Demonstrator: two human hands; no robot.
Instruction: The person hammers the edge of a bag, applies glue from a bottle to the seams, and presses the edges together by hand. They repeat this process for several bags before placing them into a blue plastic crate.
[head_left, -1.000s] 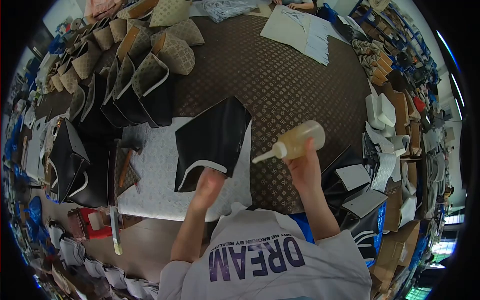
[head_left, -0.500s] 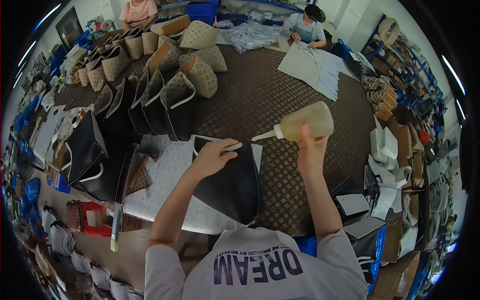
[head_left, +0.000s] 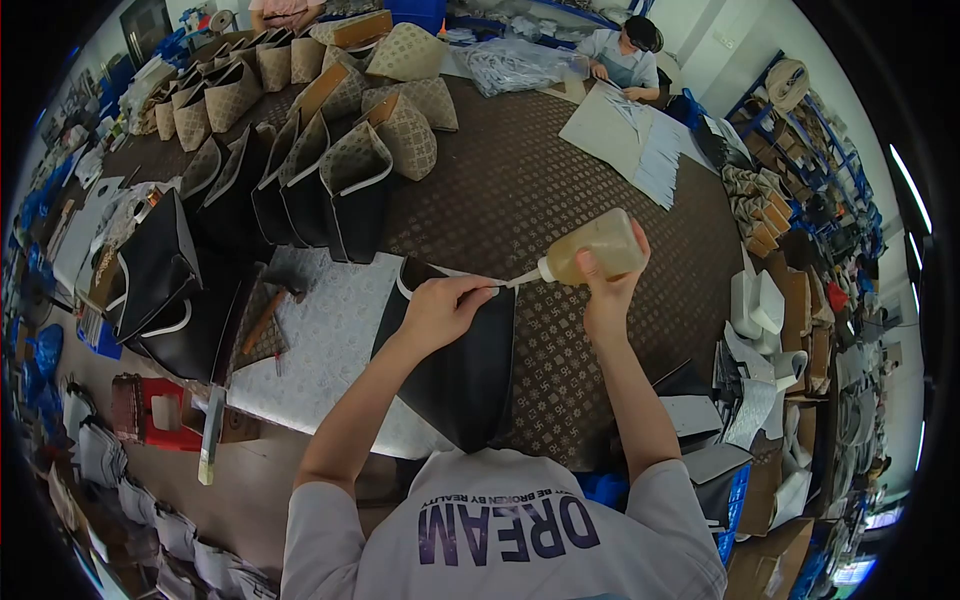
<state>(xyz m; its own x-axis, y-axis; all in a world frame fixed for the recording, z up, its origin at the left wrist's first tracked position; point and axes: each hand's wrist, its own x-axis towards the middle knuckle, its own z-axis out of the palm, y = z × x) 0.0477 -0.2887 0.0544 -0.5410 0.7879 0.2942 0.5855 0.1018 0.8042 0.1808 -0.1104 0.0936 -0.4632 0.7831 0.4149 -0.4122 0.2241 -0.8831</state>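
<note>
A black bag piece with a light-edged opening lies at the table's front edge, partly over a pale patterned sheet. My left hand pinches its top edge near the right corner. In my right hand is a translucent squeeze bottle of yellowish liquid, tilted with its nozzle pointing left. The nozzle tip is at the bag's top edge, close beside my left fingertips; whether it touches cannot be made out.
Black bags stand at the left, with patterned tan bags behind. A hammer lies on the sheet's left side. Across the table a person works near pale strips. Cartons and shelves line the right.
The bottle has moved slightly left and down, bringing its nozzle to the bag's edge by my left fingers. My left hand has shifted a little right along the edge. The view has shifted somewhat.
</note>
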